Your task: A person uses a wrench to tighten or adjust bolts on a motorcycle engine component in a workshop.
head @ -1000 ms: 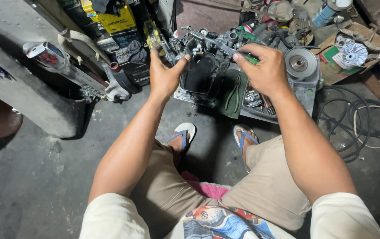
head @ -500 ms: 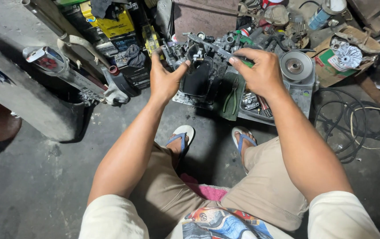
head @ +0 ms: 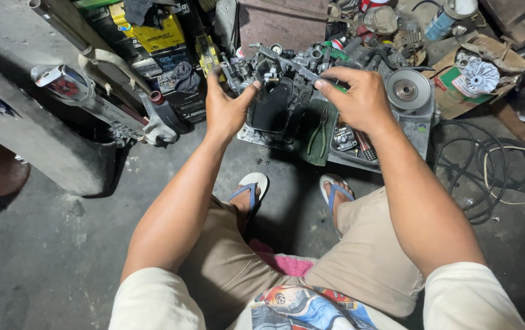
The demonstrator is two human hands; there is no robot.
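The left hand [head: 227, 109] clamps the near left edge of a grimy engine part [head: 274, 91], thumb spread toward the middle and fingers curled over the far side, so the grip is closed on it. The right hand [head: 360, 98] is closed round a green-handled tool [head: 299, 68], whose metal shaft runs toward 10 o'clock across the top of the part; the handle is mostly hidden in the fist. There is only the head view, looking straight down. The part sits at 12 o'clock from the person's knees, on the floor [head: 48, 256] among clutter, and seems steadied by the left hand so that the tool can work on its top without it shifting. Both forearms reach out nearly straight from the shoulders, converging on the part, wrists slightly bent downward, elbows over the thighs; the person squats or sits low, with sandalled feet [head: 250, 189] just below the work. Beside the part at 3 o'clock lies a round metal pulley [head: 406, 90] on a grey housing, and at 5 o'clock a pair of pliers [head: 318, 131] rests on a green cloth next to a tray of small parts [head: 348, 140]. At 9 o'clock a chrome exhaust pipe [head: 67, 85] lies against a concrete step, with a yellow battery [head: 146, 33] above it. Coiled cables [head: 494, 177] lie at 4 o'clock, well apart from both hands.
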